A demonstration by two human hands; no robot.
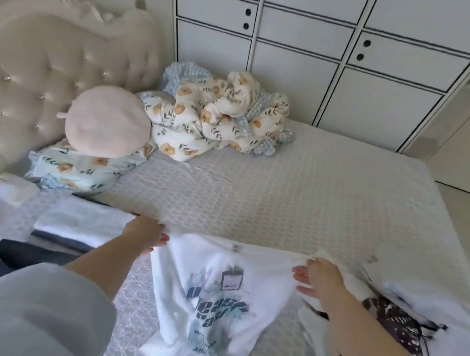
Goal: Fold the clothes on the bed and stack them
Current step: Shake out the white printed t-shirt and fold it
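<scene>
From the head view I see my left hand [146, 233] pinching one shoulder of a white T-shirt [210, 304], and my right hand [316, 275] gripping the other shoulder, fingers curled into the cloth. The shirt is stretched between both hands over the near middle of the bed [301, 193], its blue printed lettering facing up and a hang tag [232, 280] dangling just below the collar. Its lower part hangs down toward me, gathered narrow.

To the left, just beside my left hand, lies a stack of folded clothes [82, 225], white on top with darker layers under it. Nearer on the left, a dark navy garment [3, 269] lies flat. To the right, under my right forearm, is a dark brown speckled garment [397, 324] partly covered by more white cloth [433, 302]; I think it is unfolded, though the blur makes that hard to judge.

Farther off, a crumpled floral blanket [221, 115] sits at the far side by the white cabinets [305, 52], and a round pink cushion [106, 120] rests on a floral pillow [74, 170] against the tufted headboard [31, 73].
</scene>
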